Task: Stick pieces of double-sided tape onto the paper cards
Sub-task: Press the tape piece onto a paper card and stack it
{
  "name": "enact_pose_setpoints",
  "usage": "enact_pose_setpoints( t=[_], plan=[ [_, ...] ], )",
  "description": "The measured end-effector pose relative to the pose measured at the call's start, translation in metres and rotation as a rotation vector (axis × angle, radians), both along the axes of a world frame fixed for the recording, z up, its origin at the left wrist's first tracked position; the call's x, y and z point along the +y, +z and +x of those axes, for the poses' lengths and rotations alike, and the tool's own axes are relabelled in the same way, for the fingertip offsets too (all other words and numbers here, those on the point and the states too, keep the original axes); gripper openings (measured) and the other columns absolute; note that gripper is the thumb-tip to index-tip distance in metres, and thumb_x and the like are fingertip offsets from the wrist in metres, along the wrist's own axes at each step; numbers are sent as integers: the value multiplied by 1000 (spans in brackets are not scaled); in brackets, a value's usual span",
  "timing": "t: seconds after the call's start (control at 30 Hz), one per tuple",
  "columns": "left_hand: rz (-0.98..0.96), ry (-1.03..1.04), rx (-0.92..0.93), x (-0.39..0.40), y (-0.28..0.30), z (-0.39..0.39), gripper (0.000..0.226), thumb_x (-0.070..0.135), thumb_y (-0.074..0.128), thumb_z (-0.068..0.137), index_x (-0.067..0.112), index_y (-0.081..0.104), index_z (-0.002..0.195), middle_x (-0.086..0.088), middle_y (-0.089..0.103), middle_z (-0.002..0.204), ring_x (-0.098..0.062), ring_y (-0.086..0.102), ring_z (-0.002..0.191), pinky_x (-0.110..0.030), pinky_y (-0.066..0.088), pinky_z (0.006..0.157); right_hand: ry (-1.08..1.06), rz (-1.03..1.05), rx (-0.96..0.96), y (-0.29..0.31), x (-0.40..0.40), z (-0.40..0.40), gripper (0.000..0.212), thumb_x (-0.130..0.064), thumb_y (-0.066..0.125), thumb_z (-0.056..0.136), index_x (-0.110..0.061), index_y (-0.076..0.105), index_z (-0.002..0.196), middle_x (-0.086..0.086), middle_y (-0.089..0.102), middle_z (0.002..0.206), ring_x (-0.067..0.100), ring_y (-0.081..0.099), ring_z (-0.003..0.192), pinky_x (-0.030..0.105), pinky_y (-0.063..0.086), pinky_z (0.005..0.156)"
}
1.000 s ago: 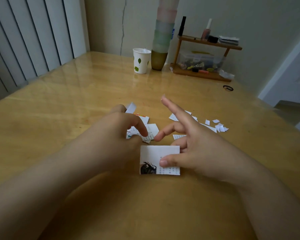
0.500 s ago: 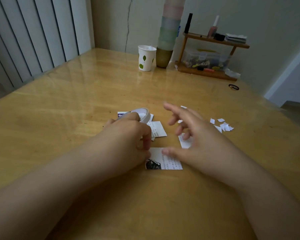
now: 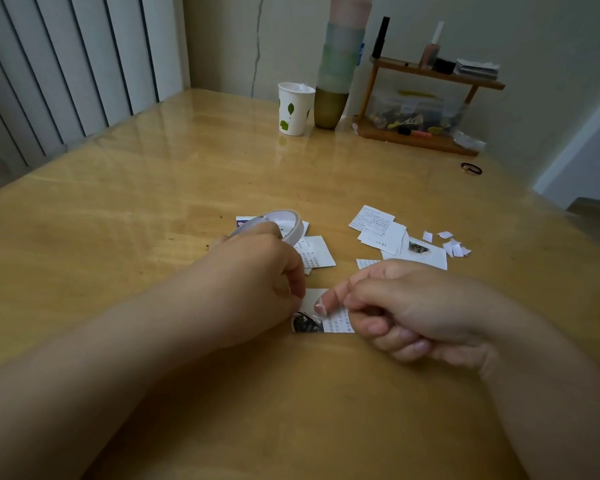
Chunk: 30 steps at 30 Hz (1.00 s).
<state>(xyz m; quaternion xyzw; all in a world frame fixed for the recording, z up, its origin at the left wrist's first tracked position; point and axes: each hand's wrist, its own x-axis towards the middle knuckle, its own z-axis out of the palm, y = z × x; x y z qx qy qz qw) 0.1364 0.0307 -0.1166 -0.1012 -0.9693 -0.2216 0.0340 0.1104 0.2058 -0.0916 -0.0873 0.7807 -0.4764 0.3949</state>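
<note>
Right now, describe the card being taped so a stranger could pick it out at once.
Start at the wooden table and find the two hands near its front edge. Between the left hand, which holds the tape roll, and the right hand lies one small card, pressed down by the right forefinger. Unlike the cards farther back, it lies alone and has a dark picture in its near left corner.

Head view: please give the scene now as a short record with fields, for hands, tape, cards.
left hand: grips white roll of double-sided tape
right hand: fingers curled, index fingertip presses on small printed paper card
card: flat on glossy wooden table, between both hands
other printed cards: loose pile behind right hand
</note>
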Motion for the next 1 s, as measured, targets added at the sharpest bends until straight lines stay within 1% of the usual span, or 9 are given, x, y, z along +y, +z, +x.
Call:
enact_pose_setpoints(
  t=[0.1, 0.23, 0.37, 0.47, 0.6, 0.7, 0.8, 0.83, 1.0],
  plan=[
    [4, -3, 7, 0, -1, -1, 20, 24, 64, 82, 37, 55, 68, 12, 38, 85, 1, 42, 78, -24, 27, 67, -18, 29, 33, 0, -2, 1, 27, -6, 33, 96, -7, 60, 97, -4, 35, 47, 3, 21, 32, 12, 14, 30],
    [-16, 1, 14, 0, -2, -1, 17, 26, 61, 83, 36, 55, 71, 12, 37, 84, 3, 40, 76, -23, 26, 71, -13, 69, 79, 0, -2, 2, 27, -7, 34, 96, -9, 61, 96, -5, 37, 46, 3, 22, 32, 12, 16, 30],
    [-16, 17, 32, 4, -3, 2, 16, 40, 58, 82, 36, 50, 68, 14, 37, 82, 4, 41, 74, -22, 25, 69, -1, 93, 121, 0, -1, 3, 29, -6, 34, 95, -11, 63, 96, -6, 38, 45, 4, 23, 33, 13, 18, 31],
    [-82, 13, 48, 7, -6, 2, 26, 56, 55, 78, 34, 45, 69, 14, 37, 81, 4, 40, 74, -23, 23, 80, 6, 103, 140, 0, -1, 3, 29, -7, 35, 95, -11, 63, 100, -6, 39, 45, 3, 24, 33, 13, 19, 31],
    [-96, 30, 46, 8, -8, 1, 30, 58, 57, 76, 34, 42, 68, 14, 36, 81, 5, 39, 73, -23, 21, 84, 28, 146, 191, -1, -1, 3, 30, -10, 36, 95, -17, 65, 98, -7, 41, 45, 5, 27, 33, 15, 23, 33],
    [-99, 31, 41, 8, -8, 2, 31, 60, 57, 75, 34, 42, 68, 14, 36, 81, 5, 39, 72, -24, 23, 86, 51, 232, 307, -3, 0, 3, 34, -11, 38, 92, -29, 66, 92, -8, 45, 45, 6, 33, 34, 19, 30, 39],
    [-110, 29, 38, 8, -7, 2, 30, 61, 56, 76, 35, 42, 69, 15, 35, 81, 6, 38, 72, -25, 23, 85, 128, 334, 506, -4, 0, 4, 31, -16, 41, 88, -38, 63, 88, -4, 49, 54, 13, 38, 45, 27, 35, 52],
    [-114, 27, 36, 8, -7, 1, 30, 61, 55, 76, 35, 43, 70, 15, 35, 81, 6, 38, 72, -25, 22, 84, 144, 353, 553, -5, 0, 4, 30, -17, 42, 87, -40, 61, 88, -3, 49, 57, 14, 38, 48, 28, 35, 54],
    [-120, 27, 28, 8, -8, 0, 29, 61, 55, 75, 35, 42, 70, 16, 34, 81, 7, 37, 70, -25, 23, 85, 184, 445, 736, -5, 3, 8, 32, -18, 42, 87, -45, 58, 93, -14, 47, 47, 7, 39, 44, 22, 33, 45]
  ],
)
